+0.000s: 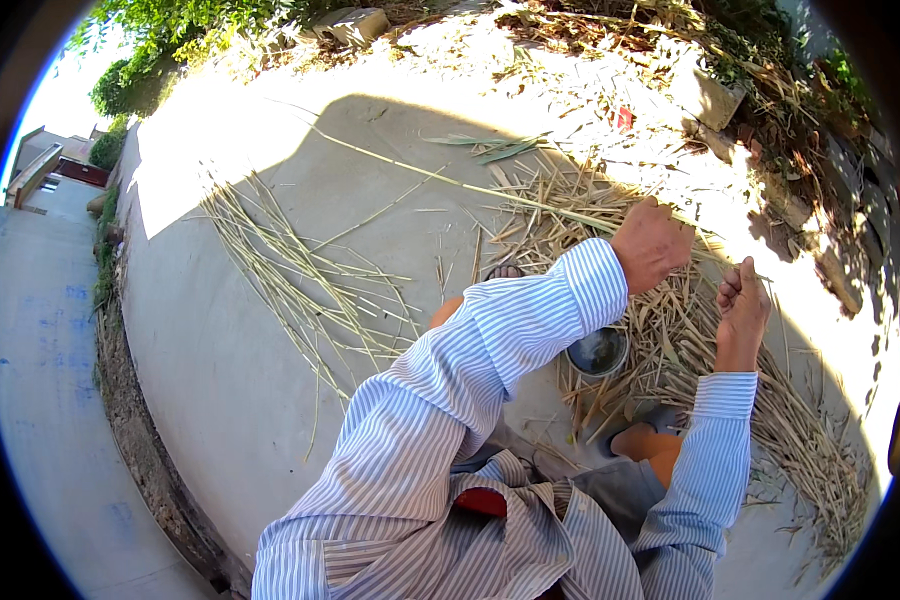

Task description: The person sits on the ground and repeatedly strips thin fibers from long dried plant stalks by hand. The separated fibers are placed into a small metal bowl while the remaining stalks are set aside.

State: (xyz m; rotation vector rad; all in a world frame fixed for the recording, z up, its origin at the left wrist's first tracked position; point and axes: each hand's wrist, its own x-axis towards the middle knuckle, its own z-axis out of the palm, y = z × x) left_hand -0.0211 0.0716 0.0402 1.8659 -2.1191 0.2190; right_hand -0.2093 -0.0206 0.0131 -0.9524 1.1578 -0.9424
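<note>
My left hand (652, 246) is closed round a long, thin green-yellow reed stalk (440, 180), which stretches away to the far left over the concrete. My right hand (743, 312) is held a little nearer and to the right, with curled fingers and the thumb pointing up. Whatever those fingers pinch is too small to make out. Below both hands lies a heap of dry stalk pieces and husks (660, 330). A round container (598, 352) with a dark inside stands at the heap's near left edge, just under my left wrist.
Long slender stalks (290, 265) lie in a loose bundle to the left. More dry stalks (810, 450) spread at the right. Leaf litter, a concrete block (708, 95) and a small red scrap (624, 119) are at the far right. A wall (60, 400) runs along the left.
</note>
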